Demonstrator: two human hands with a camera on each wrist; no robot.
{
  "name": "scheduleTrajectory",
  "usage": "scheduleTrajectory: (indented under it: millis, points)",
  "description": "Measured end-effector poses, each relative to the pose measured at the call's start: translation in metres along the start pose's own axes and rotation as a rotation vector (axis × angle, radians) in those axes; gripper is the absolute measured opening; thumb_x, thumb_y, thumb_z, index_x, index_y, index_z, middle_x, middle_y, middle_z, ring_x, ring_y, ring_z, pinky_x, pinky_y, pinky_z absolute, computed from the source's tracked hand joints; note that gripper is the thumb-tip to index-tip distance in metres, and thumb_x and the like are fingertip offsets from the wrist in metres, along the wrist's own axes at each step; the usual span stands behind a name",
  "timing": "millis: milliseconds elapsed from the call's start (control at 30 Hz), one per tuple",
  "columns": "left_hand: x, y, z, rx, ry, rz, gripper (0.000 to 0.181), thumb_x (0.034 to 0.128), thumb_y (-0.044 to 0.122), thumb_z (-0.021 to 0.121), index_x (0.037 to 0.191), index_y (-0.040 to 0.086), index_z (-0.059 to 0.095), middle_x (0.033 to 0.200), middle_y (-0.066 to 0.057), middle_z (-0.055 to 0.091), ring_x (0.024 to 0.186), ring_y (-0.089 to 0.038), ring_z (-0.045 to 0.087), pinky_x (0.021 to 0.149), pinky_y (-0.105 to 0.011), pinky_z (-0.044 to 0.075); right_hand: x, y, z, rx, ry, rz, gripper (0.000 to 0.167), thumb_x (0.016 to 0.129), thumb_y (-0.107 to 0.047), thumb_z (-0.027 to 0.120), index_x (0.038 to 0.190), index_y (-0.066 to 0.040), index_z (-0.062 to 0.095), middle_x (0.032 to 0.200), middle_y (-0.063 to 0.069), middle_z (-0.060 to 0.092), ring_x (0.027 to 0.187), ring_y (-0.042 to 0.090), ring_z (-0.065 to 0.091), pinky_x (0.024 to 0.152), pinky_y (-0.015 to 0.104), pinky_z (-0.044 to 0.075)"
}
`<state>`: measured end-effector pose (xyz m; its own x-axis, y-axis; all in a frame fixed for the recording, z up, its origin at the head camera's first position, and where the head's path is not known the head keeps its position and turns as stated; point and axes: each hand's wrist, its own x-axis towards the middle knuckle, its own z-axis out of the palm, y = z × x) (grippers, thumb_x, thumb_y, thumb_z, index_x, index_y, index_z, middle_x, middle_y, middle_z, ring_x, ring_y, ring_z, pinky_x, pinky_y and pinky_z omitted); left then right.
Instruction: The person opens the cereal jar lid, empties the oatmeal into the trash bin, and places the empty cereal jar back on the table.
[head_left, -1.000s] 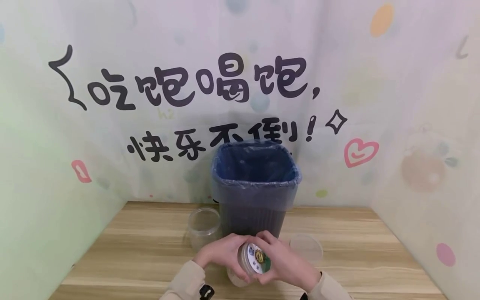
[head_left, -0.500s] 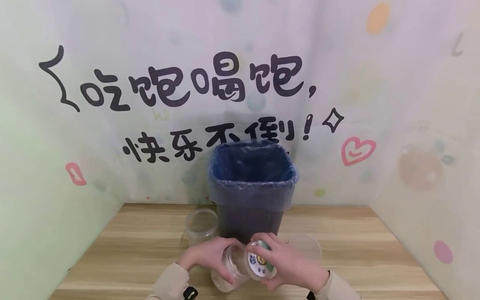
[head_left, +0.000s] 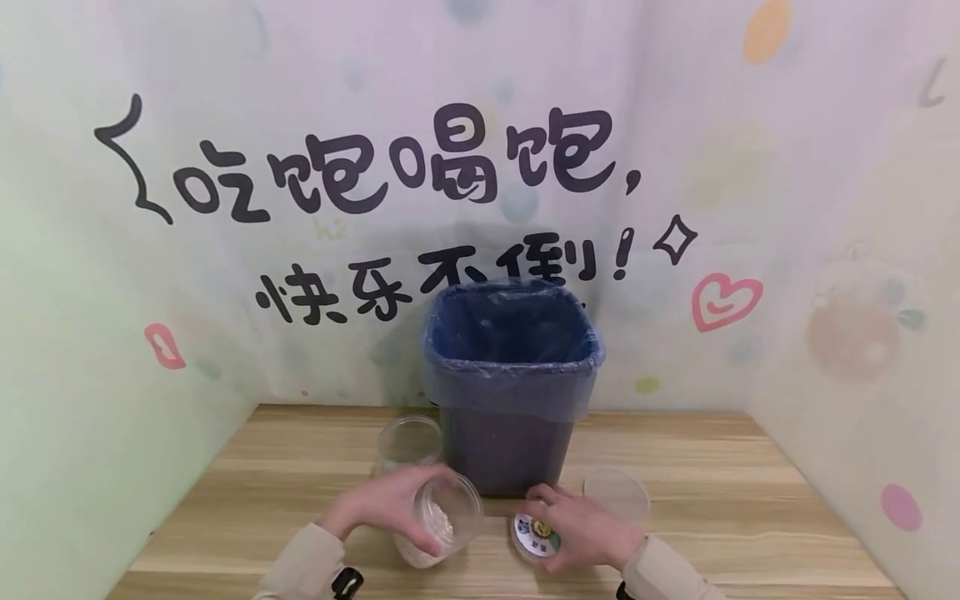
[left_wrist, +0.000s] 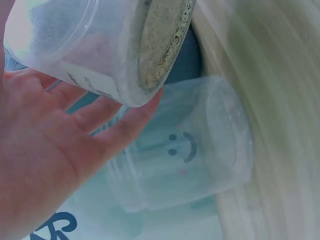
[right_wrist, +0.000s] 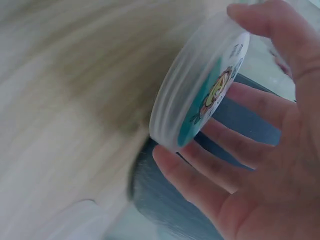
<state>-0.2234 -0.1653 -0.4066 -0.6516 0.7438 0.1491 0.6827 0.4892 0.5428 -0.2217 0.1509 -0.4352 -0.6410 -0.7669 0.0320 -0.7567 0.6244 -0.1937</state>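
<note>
My left hand [head_left: 393, 500] grips a clear plastic jar [head_left: 468, 504] at the front of the table, its mouth open and tilted up to the right. Pale, grain-like stuff [head_left: 438, 525] lies inside it; the left wrist view shows a layer [left_wrist: 165, 40] of it at the bottom. With fingers and thumb round the rim, my right hand [head_left: 588, 529] holds a screw lid [head_left: 534, 537] bearing a white and green printed label. The lid is apart from the jar, low over the wooden table; whether it touches the wood I cannot tell.
A dark bin [head_left: 506, 450] with a blue liner stands behind the hands, against the printed backdrop. To its left is another clear jar [head_left: 408, 446], with a smiley face in the left wrist view. A clear round lid [head_left: 618, 492] lies at the bin's right.
The labelled lid has come off the jar. My right hand has carried it right and down, while my left hand has moved left with the jar and tilted its mouth into view.
</note>
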Motion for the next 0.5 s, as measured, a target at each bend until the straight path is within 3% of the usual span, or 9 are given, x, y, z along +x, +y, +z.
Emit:
scheduleTrajectory:
  millis: [200, 300, 500]
  points:
    - [-0.007, 0.007, -0.008, -0.017, 0.032, 0.005, 0.078, 0.0626, 0.036, 0.089, 0.125, 0.003, 0.055, 0.116, -0.007, 0.061, 0.105, -0.020, 0.057, 0.091, -0.035, 0.047, -0.003, 0.008, 0.007, 0.017, -0.017, -0.010, 0.061, 0.076, -0.036, 0.078, 0.131, -0.013, 0.061, 0.125, 0.009, 0.056, 0.110, 0.026, 0.054, 0.084, 0.034, 0.049]
    - [-0.010, 0.010, -0.013, -0.016, 0.044, 0.025, 0.078, 0.0627, 0.037, 0.089, 0.125, 0.005, 0.055, 0.115, -0.006, 0.061, 0.104, -0.021, 0.057, 0.090, -0.035, 0.048, -0.006, 0.012, 0.005, 0.040, -0.039, 0.023, 0.065, 0.075, -0.039, 0.079, 0.132, -0.013, 0.060, 0.129, 0.010, 0.055, 0.116, 0.028, 0.053, 0.089, 0.036, 0.049]
    - [-0.018, 0.013, -0.019, 0.001, 0.073, 0.038, 0.079, 0.0633, 0.040, 0.088, 0.126, 0.006, 0.055, 0.115, -0.004, 0.062, 0.103, -0.020, 0.058, 0.090, -0.034, 0.048, -0.017, 0.030, -0.010, 0.004, 0.047, -0.018, 0.051, 0.078, -0.030, 0.077, 0.122, -0.007, 0.065, 0.118, 0.009, 0.063, 0.107, 0.024, 0.059, 0.088, 0.038, 0.050]
